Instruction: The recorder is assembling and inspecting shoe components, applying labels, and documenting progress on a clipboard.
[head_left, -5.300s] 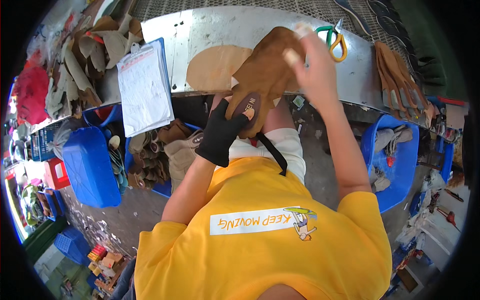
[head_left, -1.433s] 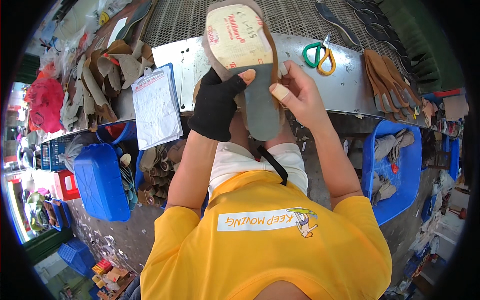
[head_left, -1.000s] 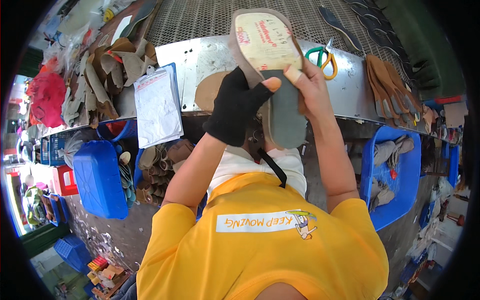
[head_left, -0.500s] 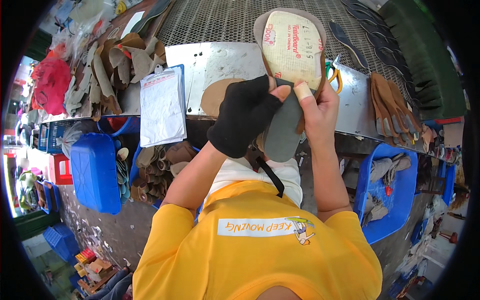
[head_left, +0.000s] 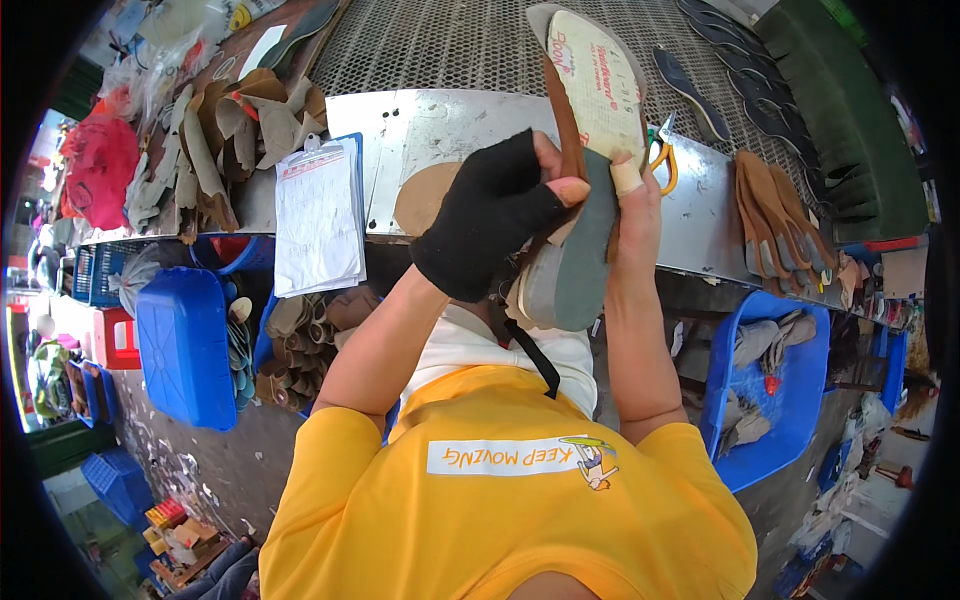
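L hand point(head_left: 490, 220), blk fingerless glove: grip pinching brown layer point(head_left: 567, 130) along insole point(head_left: 600, 200). R hand point(head_left: 637, 205), thumb taped: grip clasping insole's opp. side. Insole, grey/cream face up, held over near edge of desk point(head_left: 710, 205). Brown oval pc. point(head_left: 425, 200) on desk. Scissors point(head_left: 664, 165) partly hidden behind R hand. Mesh surface point(head_left: 430, 60) beyond.

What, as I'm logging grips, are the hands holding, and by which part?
An insole, held near its middle: the left hand pinches brown material at its left edge, the right hand grips its right edge.
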